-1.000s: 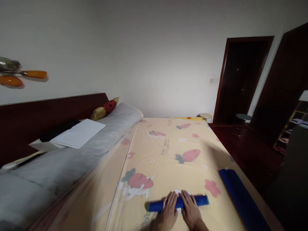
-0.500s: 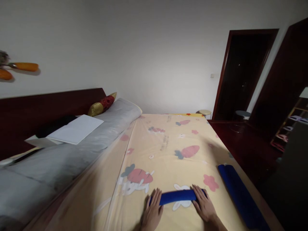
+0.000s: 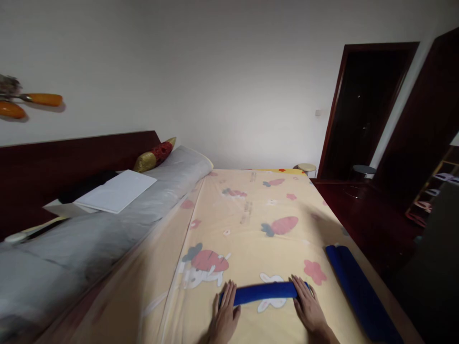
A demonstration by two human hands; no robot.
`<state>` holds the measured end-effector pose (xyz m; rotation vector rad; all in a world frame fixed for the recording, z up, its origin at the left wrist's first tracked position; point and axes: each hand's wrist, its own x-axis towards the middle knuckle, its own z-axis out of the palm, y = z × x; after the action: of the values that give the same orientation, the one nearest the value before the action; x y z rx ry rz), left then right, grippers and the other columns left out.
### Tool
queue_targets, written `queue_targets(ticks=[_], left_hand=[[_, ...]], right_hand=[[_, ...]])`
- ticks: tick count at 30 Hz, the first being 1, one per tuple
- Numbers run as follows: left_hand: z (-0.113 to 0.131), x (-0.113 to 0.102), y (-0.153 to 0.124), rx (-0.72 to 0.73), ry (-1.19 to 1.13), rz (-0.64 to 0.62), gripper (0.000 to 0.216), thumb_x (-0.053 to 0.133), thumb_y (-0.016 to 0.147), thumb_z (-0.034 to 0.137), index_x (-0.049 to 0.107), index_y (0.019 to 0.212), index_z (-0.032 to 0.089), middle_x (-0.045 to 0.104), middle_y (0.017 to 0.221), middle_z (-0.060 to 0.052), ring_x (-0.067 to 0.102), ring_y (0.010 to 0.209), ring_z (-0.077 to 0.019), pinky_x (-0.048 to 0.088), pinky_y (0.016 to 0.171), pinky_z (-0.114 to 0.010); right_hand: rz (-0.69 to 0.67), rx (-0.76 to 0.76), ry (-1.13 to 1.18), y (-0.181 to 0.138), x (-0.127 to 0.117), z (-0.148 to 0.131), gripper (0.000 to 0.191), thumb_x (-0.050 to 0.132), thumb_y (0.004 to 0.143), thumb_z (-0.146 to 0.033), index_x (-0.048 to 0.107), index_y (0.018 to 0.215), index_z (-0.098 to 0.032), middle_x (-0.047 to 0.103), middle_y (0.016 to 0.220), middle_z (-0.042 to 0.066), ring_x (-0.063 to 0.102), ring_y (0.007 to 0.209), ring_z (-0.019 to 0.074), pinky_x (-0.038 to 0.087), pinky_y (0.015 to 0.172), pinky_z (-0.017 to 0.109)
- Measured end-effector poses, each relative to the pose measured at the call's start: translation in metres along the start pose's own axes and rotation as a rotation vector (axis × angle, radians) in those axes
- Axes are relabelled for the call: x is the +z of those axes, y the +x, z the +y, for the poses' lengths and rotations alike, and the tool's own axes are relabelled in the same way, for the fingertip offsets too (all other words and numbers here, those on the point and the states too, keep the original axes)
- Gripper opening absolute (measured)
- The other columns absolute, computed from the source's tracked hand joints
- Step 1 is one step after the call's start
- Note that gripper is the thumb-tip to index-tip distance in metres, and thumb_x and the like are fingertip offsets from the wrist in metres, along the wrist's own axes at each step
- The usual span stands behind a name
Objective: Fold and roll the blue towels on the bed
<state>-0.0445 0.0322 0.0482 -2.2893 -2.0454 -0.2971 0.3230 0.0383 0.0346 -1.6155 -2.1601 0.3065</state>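
A narrow blue strip that looks like folded cloth lies crosswise on the bed in front of me, bowed slightly upward in the middle. My left hand rests on its left end, fingers stretched out flat over it. On the right end lies my right hand, also with extended fingers, palm down. The ends of the strip are partly hidden beneath the fingers. Under it is a pale yellow bedsheet printed with rabbits, carrots and flowers.
A longer blue folded piece lies along the bed's right edge. Grey bedding runs along the left, with a white flat board or folder on it. Beyond stand a headboard, a beige stool and a dark doorway.
My hands have moved slightly apart along the strip, the left one leftward and the right one rightward. More of the blue strip shows between them.
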Motion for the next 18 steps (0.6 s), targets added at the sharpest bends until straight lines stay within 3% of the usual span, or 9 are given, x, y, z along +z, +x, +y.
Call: queue_targets(ticks=[4, 8, 12, 15, 18], left_hand=[[0.0, -0.007, 0.011, -0.006, -0.023, -0.059, 0.059, 0.04, 0.086, 0.036, 0.032, 0.144, 0.028, 0.036, 0.154, -0.002, 0.032, 0.143, -0.0219, 0.022, 0.117, -0.049], [-0.007, -0.017, 0.028, 0.042, 0.022, -0.073, 0.052, 0.048, 0.084, 0.029, 0.046, 0.135, 0.035, 0.048, 0.147, 0.001, 0.041, 0.137, -0.0197, 0.032, 0.112, -0.043], [-0.02, -0.018, 0.033, 0.059, 0.038, -0.07, 0.053, 0.051, 0.08, 0.019, 0.052, 0.13, 0.036, 0.056, 0.14, 0.002, 0.048, 0.132, -0.0211, 0.035, 0.112, -0.046], [-0.028, -0.015, 0.032, 0.078, 0.009, -0.021, 0.054, 0.051, 0.079, 0.018, 0.053, 0.128, 0.04, 0.058, 0.138, 0.005, 0.051, 0.13, -0.0218, 0.038, 0.111, -0.046], [-0.018, -0.014, 0.028, 0.09, -0.075, -0.021, 0.051, 0.053, 0.079, 0.022, 0.055, 0.126, 0.041, 0.059, 0.136, 0.005, 0.054, 0.127, -0.0227, 0.043, 0.108, -0.045]], right_hand=[[-0.041, 0.04, 0.065, 0.009, -0.008, -0.004, 0.055, 0.036, 0.09, -0.04, 0.031, 0.145, -0.033, 0.038, 0.152, 0.005, 0.033, 0.14, 0.0279, 0.028, 0.112, 0.055], [-0.074, 0.088, 0.088, 0.023, -0.039, -0.019, 0.047, 0.046, 0.083, -0.034, 0.054, 0.129, -0.032, 0.056, 0.137, 0.008, 0.048, 0.128, 0.0305, 0.031, 0.106, 0.056], [-0.076, 0.08, 0.108, 0.038, -0.082, -0.033, 0.034, 0.05, 0.075, -0.026, 0.069, 0.104, -0.023, 0.071, 0.109, 0.011, 0.062, 0.105, 0.0292, 0.037, 0.101, 0.051], [-0.1, 0.058, 0.154, 0.056, -0.123, -0.041, 0.025, 0.055, 0.072, -0.026, 0.07, 0.09, -0.02, 0.073, 0.088, 0.008, 0.066, 0.084, 0.0241, 0.048, 0.082, 0.038], [-0.131, -0.011, 0.224, 0.078, -0.175, -0.059, 0.02, 0.062, 0.071, -0.033, 0.069, 0.084, -0.02, 0.071, 0.079, 0.001, 0.062, 0.072, 0.0158, 0.046, 0.066, 0.026]])
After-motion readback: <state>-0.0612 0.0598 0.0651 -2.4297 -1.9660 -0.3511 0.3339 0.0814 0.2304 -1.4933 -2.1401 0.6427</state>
